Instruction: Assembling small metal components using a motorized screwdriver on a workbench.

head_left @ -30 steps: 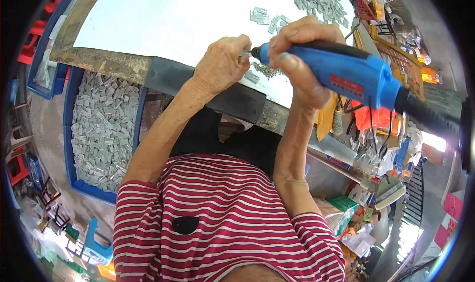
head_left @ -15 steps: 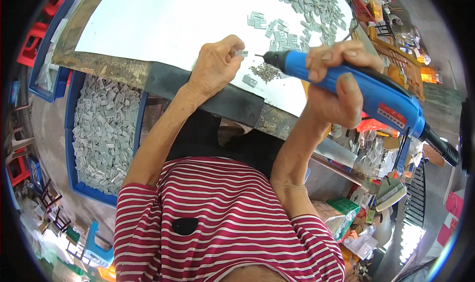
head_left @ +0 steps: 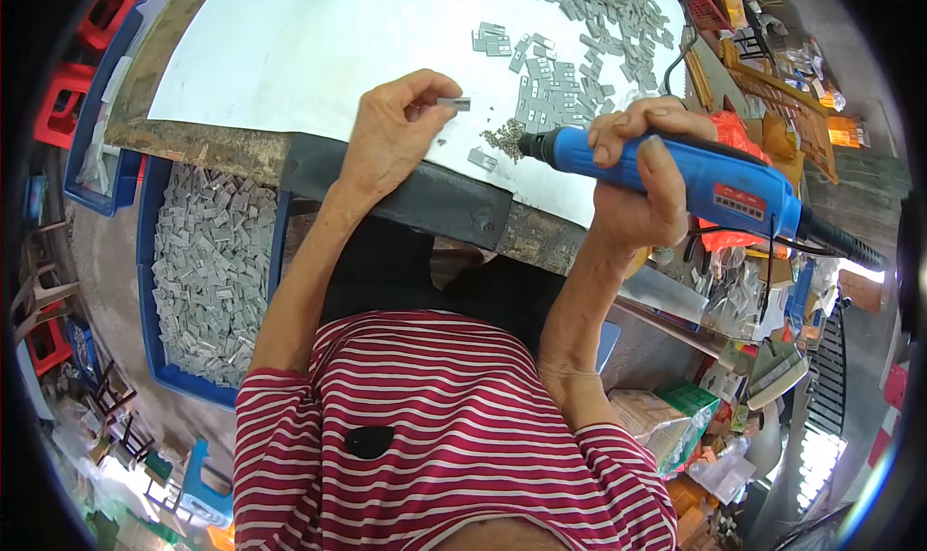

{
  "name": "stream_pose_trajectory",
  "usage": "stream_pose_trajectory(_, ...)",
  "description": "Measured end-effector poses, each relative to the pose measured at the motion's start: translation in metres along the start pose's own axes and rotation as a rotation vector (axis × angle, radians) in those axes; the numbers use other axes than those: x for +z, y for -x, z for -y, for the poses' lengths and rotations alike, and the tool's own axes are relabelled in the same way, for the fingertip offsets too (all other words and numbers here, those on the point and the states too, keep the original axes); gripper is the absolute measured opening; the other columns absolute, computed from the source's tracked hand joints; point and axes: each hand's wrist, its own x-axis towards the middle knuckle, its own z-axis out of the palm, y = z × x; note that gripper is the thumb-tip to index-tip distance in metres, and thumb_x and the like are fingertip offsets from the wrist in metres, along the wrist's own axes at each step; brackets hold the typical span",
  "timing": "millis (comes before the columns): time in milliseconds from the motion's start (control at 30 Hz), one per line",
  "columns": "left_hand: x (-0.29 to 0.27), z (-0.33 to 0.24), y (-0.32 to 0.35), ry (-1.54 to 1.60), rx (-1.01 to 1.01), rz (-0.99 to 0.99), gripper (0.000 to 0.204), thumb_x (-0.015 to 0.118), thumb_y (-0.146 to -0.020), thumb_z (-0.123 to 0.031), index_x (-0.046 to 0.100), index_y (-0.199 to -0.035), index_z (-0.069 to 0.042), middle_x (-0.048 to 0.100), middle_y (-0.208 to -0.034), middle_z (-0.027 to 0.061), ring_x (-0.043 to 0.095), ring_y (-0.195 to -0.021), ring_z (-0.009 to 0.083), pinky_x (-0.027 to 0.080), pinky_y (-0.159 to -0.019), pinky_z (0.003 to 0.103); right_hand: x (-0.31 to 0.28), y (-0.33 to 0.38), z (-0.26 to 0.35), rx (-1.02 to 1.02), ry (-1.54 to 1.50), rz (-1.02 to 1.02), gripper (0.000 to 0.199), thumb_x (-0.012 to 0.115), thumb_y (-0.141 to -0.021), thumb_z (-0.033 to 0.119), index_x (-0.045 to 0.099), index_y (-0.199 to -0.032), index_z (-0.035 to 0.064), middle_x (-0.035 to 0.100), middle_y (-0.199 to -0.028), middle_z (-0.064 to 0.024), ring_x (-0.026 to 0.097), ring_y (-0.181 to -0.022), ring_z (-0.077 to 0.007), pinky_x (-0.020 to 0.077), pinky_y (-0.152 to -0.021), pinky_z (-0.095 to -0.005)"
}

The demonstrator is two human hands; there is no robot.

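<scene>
White sheet is covering the worktop. Above it, left hand is pinching one grey plate between fingers; right hand is clasping a blue power tool. Many loose plates are lying beyond, others filling the bin; which are finished, I cannot tell.

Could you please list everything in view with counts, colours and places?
Table: 1, brown, ahead
Sheet: 1, white, on table
Flat pieces: many, grey, sheet's right side
Tiny parts: many, brownish, beside flat pieces
Tool: 1, blue and black, right hand
Held piece: 1, grey, left hand
Bins: at least 2, blue, left
Bin pieces: many, grey, lower bin
Stools: at least 3, red, far left
Clutter: uncounted, mixed colours, right
Shirt: 1, striped red, lower middle
Left hand: 1, bare, over sheet
Right hand: 1, bare, around tool
</scene>
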Motion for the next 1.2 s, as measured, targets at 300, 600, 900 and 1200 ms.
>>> stream_pose_trajectory(300, -0.102, -0.008, 0.069, -0.208, -0.143, -0.393, 0.009, 0.06, -0.08, -0.005, 0.06, -0.088, 0.0, 0.058, -0.079, -0.0002, 0.052, -0.073, 0.006, 0.042, -0.065, 0.02, 0.004, -0.001, -0.019, -0.011, 0.142, -0.047, 0.022, 0.051, -0.073, -0.001, 0.049, -0.094, -0.0039, 0.053, -0.078, -0.0188, 0.05, -0.054, -0.0208, 0.0449, -0.058, -0.0358)
stream_pose_trajectory(600, -0.227, 0.082, 0.191, -0.62, -0.374, -0.645, 0.01, 0.059, -0.081, -0.007, 0.059, -0.088, 0.0, 0.056, -0.079, -0.0003, 0.051, -0.073, 0.0082, 0.041, -0.068, 0.022, 0.011, -0.011, -0.041, -0.026, 0.171, -0.076, 0.019, 0.054, -0.074, -0.001, 0.051, -0.092, -0.0048, 0.055, -0.072, -0.0163, 0.053, -0.055, -0.0208, 0.0459, -0.058, -0.0331)
stream_pose_trajectory(900, -0.199, 0.07, 0.163, -0.953, -0.181, -0.697, 0.021, 0.058, -0.077, -0.004, 0.061, -0.098, -0.004, 0.06, -0.094, 0.0062, 0.054, -0.088, 0.0194, 0.042, -0.077, 0.03, 0.012, -0.009, -0.039, -0.01, 0.205, -0.111, 0.017, 0.054, -0.073, 0.0, 0.052, -0.089, -0.0057, 0.055, -0.07, -0.0164, 0.054, -0.054, -0.0208, 0.0459, -0.056, -0.0338)
stream_pose_trajectory(1200, -0.016, -0.027, 0.048, -0.212, 0.068, -0.105, 0.023, 0.06, -0.074, -0.001, 0.058, -0.097, 0.0, 0.058, -0.088, 0.0107, 0.057, -0.073, 0.0172, 0.047, -0.064, 0.027, 0.016, -0.009, -0.006, -0.029, -0.01, -0.18, 0.023, 0.052, -0.071, -0.001, 0.049, -0.094, -0.0061, 0.054, -0.071, -0.0178, 0.052, -0.051, -0.0216, 0.0463, -0.055, -0.0334)
